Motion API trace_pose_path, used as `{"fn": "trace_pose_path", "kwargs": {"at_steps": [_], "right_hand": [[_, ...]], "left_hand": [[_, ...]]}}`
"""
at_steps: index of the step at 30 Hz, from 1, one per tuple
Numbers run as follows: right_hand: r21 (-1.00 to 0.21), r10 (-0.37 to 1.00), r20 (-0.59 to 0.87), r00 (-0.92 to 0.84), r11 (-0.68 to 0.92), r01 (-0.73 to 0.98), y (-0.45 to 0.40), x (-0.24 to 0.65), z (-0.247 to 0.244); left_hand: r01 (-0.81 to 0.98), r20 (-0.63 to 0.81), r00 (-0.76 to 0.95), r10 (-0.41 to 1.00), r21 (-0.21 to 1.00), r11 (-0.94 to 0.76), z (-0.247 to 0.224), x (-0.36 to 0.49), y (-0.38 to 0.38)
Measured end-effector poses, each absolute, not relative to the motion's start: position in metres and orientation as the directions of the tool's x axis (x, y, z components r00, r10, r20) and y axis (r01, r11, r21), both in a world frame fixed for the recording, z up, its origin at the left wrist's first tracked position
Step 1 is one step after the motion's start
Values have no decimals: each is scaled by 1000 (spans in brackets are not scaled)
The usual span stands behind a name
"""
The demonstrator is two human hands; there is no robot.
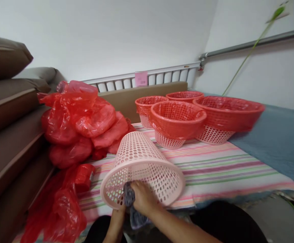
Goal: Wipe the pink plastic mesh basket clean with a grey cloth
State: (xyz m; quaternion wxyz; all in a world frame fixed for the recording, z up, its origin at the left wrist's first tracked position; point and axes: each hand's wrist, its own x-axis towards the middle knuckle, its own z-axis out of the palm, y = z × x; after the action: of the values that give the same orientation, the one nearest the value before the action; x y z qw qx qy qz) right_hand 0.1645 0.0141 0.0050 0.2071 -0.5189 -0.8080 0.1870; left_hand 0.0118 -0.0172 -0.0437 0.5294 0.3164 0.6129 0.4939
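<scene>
A pale pink perforated plastic wastebasket (139,148) lies tilted on its side, its open mouth facing me. Just inside the mouth, my right hand (145,198) is closed around a dark grey cloth (129,195), part of which hangs below the rim. My left hand (119,214) grips the lower rim of the same wastebasket; most of its fingers are hidden behind the rim and the cloth.
Several pink baskets lined with red plastic bags (178,116) stand at the back right on a striped cloth (213,168). Crumpled red plastic bags (86,125) are heaped at left, beside stacked brown cushions (12,135). A radiator (159,77) runs along the wall.
</scene>
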Motion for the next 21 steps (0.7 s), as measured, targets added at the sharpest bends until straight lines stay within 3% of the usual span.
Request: {"fn": "trace_pose_path", "kwargs": {"at_steps": [6,10,14,21], "right_hand": [[-476,905,102,-412,408,779,-15,176,12],[-442,882,92,-462,452,775,-11,175,17],[-421,864,90,-496,484,767,-14,180,19],[-495,935,92,-341,340,799,-11,188,7]], "left_hand": [[-109,-316,-277,907,949,298,-9,15,-26],[-210,-279,-320,905,953,219,7,12,-50],[-176,-242,-253,937,964,201,16,12,-57],[-72,-216,-182,959,976,206,3,20,-52]]}}
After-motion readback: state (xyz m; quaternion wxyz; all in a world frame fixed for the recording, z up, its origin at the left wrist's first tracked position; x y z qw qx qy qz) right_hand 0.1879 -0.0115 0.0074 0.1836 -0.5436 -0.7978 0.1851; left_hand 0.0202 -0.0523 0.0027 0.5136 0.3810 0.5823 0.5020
